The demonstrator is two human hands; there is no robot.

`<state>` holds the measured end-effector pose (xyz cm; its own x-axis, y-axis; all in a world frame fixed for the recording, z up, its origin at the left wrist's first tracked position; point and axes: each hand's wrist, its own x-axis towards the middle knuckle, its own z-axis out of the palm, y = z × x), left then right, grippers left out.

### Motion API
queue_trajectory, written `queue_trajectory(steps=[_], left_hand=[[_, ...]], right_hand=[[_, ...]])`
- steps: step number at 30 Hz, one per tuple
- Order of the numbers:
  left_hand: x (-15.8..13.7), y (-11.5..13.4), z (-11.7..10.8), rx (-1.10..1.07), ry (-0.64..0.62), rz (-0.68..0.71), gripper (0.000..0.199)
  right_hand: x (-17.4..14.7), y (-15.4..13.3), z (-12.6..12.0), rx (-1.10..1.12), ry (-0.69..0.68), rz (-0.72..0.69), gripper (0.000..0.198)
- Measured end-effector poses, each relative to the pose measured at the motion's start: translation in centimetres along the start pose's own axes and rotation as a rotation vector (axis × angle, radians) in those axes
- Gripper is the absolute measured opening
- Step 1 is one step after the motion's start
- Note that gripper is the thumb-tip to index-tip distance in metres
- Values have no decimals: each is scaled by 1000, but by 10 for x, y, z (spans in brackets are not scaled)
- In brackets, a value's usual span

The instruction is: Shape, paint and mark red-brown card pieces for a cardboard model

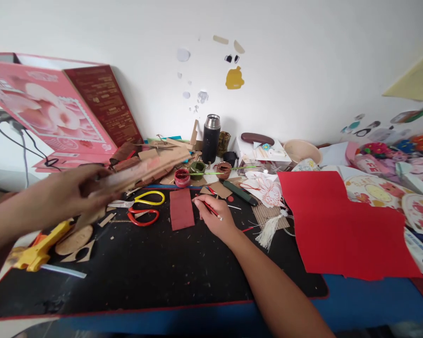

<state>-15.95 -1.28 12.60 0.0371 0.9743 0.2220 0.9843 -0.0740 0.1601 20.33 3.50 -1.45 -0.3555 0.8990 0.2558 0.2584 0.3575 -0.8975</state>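
My left hand [86, 188], smeared by motion, is closed around one end of a long brown cardboard piece [151, 168], raised over the left of the mat. Its far end reaches over a heap of cardboard scraps. Between the fingers of my right hand [218, 220] is a thin red pencil [212, 209], its pale end pointing down and to the right. The right fingertips are just beside the right edge of a reddish-brown rectangular card [182, 209], which lies flat on the black mat [155, 272]. Scissors [146, 206] with one yellow and one red handle lie left of the card.
A yellow glue gun [42, 249] lies at left. Paint jars [182, 178], with green sticks across them, and a black flask [210, 141] stand behind the card. Red paper [341, 225] covers the right side. A pink box [56, 103] leans at back left.
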Motion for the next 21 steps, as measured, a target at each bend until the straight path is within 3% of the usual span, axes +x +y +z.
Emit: queue_trajectory(steps=[2, 3, 7, 10, 13, 21], left_hand=[[38, 1, -5, 151, -49, 14, 90], [57, 2, -6, 209, 3, 10, 91], [125, 6, 8, 262, -13, -8, 69], [158, 6, 23, 237, 7, -10, 63], [166, 8, 36, 206, 36, -33, 66], [136, 23, 67, 211, -84, -32, 54]], right_hand=[[-1, -3, 0, -47, -32, -11, 29], [-2, -4, 0, -68, -43, -20, 29], [-1, -5, -3, -113, -57, -41, 29], [-1, -4, -4, -134, -75, -48, 30], [-1, -4, -3, -180, -84, -74, 29], [-4, -5, 0, -284, -162, -115, 28]])
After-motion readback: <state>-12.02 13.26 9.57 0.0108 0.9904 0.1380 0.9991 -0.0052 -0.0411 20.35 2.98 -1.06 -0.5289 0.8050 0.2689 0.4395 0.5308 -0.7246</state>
